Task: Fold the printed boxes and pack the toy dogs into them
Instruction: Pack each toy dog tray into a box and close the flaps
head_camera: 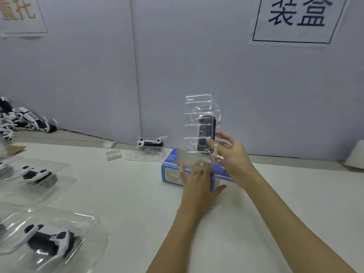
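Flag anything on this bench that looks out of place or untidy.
Loose toy dogs lie in a tangled heap at the far left by the wall, unlike the others, which sit in clear trays. Two small white pieces lie loose on the table.

The box (173, 172) is blue with a white printed panel (a little yellow shows at its edge). The toy dogs (49, 240) are black and white in clear trays (84, 229). The table (128, 194) is off-white, the wall (88, 75) pale grey, its sign (297, 18) white with dark blue characters.
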Demonstrator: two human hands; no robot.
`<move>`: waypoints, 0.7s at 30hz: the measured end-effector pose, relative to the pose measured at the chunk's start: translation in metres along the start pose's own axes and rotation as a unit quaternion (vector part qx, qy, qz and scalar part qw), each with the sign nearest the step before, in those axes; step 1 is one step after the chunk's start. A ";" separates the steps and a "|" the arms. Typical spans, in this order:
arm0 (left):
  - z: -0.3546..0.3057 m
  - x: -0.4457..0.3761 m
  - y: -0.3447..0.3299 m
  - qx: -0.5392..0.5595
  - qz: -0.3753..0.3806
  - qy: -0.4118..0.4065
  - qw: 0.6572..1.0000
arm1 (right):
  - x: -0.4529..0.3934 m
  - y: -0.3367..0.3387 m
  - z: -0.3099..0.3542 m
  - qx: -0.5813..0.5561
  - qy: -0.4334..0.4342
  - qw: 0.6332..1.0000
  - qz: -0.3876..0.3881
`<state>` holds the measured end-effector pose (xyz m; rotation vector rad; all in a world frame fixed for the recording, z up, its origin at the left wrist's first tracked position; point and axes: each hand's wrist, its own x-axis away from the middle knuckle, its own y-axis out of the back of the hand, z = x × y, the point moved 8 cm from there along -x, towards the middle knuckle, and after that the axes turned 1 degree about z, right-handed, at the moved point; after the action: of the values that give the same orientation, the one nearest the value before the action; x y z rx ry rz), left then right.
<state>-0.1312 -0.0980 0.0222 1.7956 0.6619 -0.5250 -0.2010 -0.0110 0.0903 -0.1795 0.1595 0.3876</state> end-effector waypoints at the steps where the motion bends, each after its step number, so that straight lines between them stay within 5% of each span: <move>1: 0.001 0.000 -0.003 -0.002 -0.014 -0.001 1.000 | 0.005 0.018 -0.004 -0.039 -0.008 0.999 -0.008; 6: 0.012 -0.001 -0.001 0.032 -0.021 0.050 0.998 | 0.027 0.071 -0.031 -0.175 -0.041 0.984 -0.015; 13: 0.031 0.000 0.031 0.309 -0.148 0.116 0.932 | 0.042 0.069 -0.052 -0.298 -0.119 0.944 0.081; 17: 0.046 0.001 0.058 0.315 -0.262 0.138 0.902 | 0.045 0.065 -0.055 -0.316 -0.097 0.934 0.134; 21: 0.050 -0.003 0.070 0.307 -0.289 0.152 0.894 | 0.043 0.066 -0.067 -0.362 -0.121 0.916 0.121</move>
<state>-0.0885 -0.1635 0.0579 2.2926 1.3903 -0.9401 -0.1951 0.0508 0.0074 -0.8474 -0.2196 0.7030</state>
